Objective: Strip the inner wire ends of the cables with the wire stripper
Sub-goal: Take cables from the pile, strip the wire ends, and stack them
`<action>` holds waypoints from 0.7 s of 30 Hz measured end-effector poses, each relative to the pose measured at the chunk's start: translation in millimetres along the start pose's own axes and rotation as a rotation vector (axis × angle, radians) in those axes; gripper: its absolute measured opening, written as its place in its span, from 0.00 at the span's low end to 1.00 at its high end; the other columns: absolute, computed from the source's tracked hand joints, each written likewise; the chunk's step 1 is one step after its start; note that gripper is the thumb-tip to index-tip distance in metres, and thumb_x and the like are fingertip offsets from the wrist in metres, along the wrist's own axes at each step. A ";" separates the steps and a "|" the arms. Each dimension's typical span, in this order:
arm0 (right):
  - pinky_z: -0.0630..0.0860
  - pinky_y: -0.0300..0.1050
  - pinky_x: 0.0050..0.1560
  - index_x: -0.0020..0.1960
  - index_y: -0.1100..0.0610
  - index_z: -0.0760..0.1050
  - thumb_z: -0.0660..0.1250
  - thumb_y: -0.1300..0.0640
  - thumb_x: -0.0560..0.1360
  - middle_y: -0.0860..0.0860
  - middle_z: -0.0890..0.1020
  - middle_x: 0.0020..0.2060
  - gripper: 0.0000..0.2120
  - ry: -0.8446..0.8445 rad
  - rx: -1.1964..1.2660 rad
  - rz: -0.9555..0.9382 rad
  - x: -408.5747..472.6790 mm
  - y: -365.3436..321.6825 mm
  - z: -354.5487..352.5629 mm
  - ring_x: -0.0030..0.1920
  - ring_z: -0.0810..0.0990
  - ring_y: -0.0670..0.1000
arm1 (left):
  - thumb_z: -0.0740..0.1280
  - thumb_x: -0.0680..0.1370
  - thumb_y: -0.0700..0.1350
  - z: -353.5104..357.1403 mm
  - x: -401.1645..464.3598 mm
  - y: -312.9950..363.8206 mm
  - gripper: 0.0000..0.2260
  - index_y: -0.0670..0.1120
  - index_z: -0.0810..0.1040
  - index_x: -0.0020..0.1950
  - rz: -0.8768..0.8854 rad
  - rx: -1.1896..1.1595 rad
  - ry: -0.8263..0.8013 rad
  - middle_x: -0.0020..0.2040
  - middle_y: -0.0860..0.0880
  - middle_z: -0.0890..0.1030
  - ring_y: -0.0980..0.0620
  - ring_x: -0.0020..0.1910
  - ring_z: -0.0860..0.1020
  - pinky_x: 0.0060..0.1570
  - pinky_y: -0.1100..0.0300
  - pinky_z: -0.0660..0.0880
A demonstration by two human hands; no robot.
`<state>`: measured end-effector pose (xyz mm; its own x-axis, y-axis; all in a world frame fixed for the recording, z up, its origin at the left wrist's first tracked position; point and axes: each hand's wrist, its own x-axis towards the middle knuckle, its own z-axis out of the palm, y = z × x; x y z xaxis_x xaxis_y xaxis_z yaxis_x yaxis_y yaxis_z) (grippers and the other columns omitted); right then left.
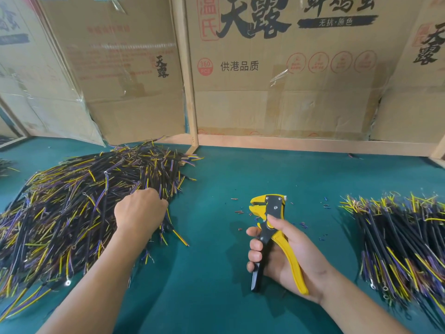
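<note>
On the green bench (216,273), the left hand (139,210) reaches into the big pile of cables (72,213), its grip curled at the pile's edge; what it pinches is hidden. Over on the right, the right hand (284,256) has its grip wrapped around the yellow wire stripper (272,235). Another cable pile (404,242) lies further right.

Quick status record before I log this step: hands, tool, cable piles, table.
left hand: reaching into the big pile, fingers curled among the cables; grip hidden
right hand: holds the wire stripper upright above the table, no cable in it
big pile: cables at left
small pile: cables at right
table: green, with bits of stripped insulation near the tool head
backdrop: cardboard boxes
</note>
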<state>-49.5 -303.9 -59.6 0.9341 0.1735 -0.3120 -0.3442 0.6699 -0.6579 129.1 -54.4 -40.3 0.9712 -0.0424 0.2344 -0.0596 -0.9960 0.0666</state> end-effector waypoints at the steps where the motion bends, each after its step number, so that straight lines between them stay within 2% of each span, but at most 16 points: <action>1: 0.73 0.54 0.42 0.54 0.65 0.77 0.68 0.45 0.75 0.57 0.70 0.37 0.22 -0.001 0.004 0.004 0.1 0.2 -0.1 0.35 0.70 0.56 | 0.62 0.78 0.48 0.6 -0.2 -0.4 0.13 0.45 0.67 0.36 -0.002 0.003 -0.005 0.36 0.48 0.73 0.42 0.39 0.74 0.36 0.56 0.66; 8: 0.74 0.54 0.42 0.53 0.65 0.77 0.68 0.46 0.75 0.57 0.70 0.37 0.21 0.001 0.002 0.001 0.1 -0.5 -0.3 0.35 0.70 0.56 | 0.62 0.78 0.48 -3.3 -1.3 1.6 0.12 0.45 0.68 0.36 0.005 0.013 -0.010 0.36 0.48 0.71 0.42 0.38 0.72 0.36 0.56 0.65; 15: 0.74 0.54 0.42 0.53 0.64 0.77 0.67 0.46 0.76 0.57 0.71 0.37 0.21 -0.005 -0.002 -0.006 0.6 -0.2 -2.1 0.34 0.70 0.56 | 0.62 0.77 0.48 -12.3 -3.6 4.4 0.13 0.45 0.67 0.35 0.045 -0.041 0.089 0.35 0.46 0.72 0.41 0.36 0.71 0.35 0.55 0.64; 18: 0.74 0.55 0.42 0.52 0.65 0.79 0.68 0.46 0.75 0.57 0.71 0.37 0.20 -0.014 -0.006 -0.004 1.2 0.8 -2.3 0.35 0.71 0.56 | 0.61 0.79 0.49 -21.4 -13.3 16.3 0.11 0.45 0.66 0.40 0.231 -0.113 0.178 0.36 0.44 0.73 0.39 0.35 0.72 0.34 0.53 0.64; 21: 0.74 0.55 0.41 0.52 0.65 0.78 0.69 0.46 0.74 0.57 0.71 0.37 0.21 -0.013 0.001 -0.012 2.5 1.8 -3.9 0.35 0.71 0.56 | 0.63 0.81 0.48 -33.1 -28.4 26.8 0.09 0.47 0.68 0.44 0.603 -0.265 0.284 0.38 0.49 0.78 0.39 0.37 0.77 0.31 0.54 0.66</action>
<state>-48.2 -305.0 -64.3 0.9392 0.1754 -0.2951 -0.3333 0.6723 -0.6611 92.3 -77.3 -13.0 0.6564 -0.5210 0.5456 -0.6558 -0.7516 0.0713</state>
